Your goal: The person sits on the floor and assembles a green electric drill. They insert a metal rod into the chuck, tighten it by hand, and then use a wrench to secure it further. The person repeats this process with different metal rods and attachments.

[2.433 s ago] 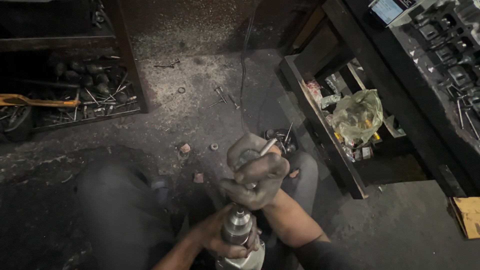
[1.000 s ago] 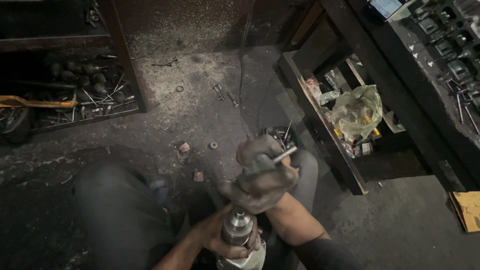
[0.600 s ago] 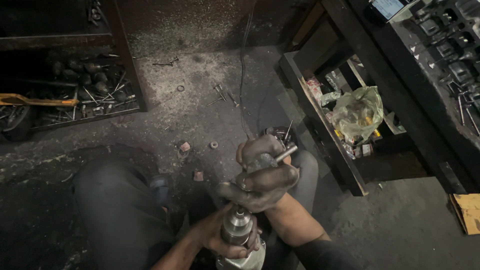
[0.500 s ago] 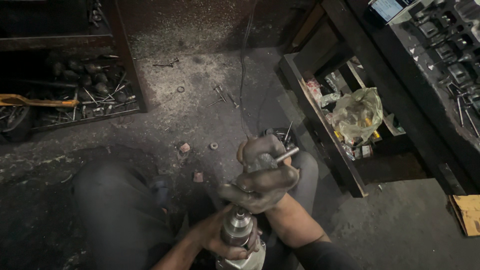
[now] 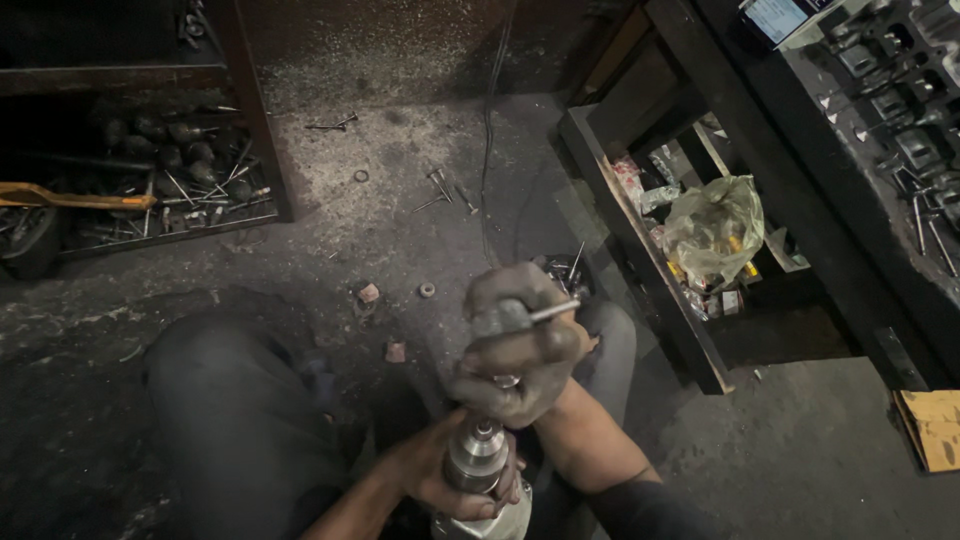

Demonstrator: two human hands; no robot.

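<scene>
1. Far left, a low shelf (image 5: 150, 195) holds loose metal rods, untouched.
2. Left hand (image 5: 440, 475) wraps the drill chuck (image 5: 475, 455) low at centre, fingers curled tight around it, chuck pointing up.
3. Right hand (image 5: 520, 350) sits closed just above, pinching a thin metal rod (image 5: 553, 311) (tip poking right). It isn't seated in the chuck yet, I'd judge.
4. Right: a plastic bag (image 5: 715, 225) in an open drawer.
</scene>
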